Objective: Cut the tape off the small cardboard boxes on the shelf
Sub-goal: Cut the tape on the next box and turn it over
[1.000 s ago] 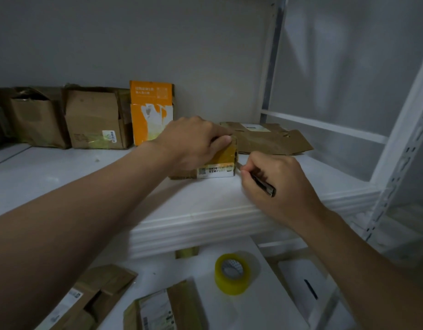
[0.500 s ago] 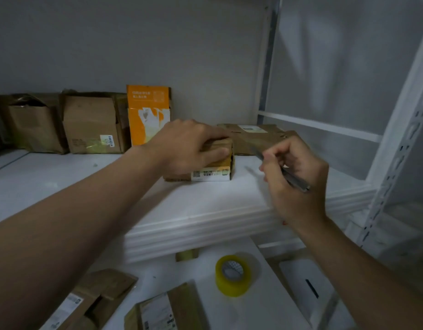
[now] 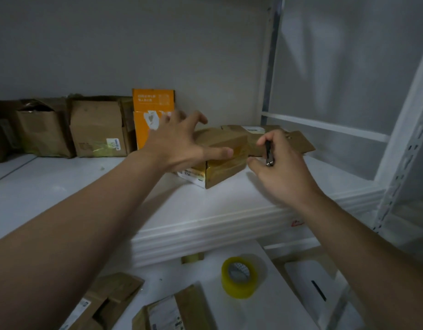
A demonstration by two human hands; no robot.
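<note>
— What sort of place is this?

— A storeroom or parcel-packing room, I'd say. Past my left hand (image 3: 182,144) worn cardboard boxes (image 3: 96,129) with shipping labels line a white metal shelf (image 3: 229,210), against a bare grey wall (image 3: 134,44).

— Anything else?

— Below my right hand (image 3: 282,167) a roll of yellowish packing tape (image 3: 239,277) stands on a lower shelf (image 3: 265,306), among flattened cartons (image 3: 115,291).

Two hands (image 3: 182,141) (image 3: 284,170), one cutter (image 3: 268,153), one tape roll (image 3: 239,277), one orange box (image 3: 153,110).
</note>
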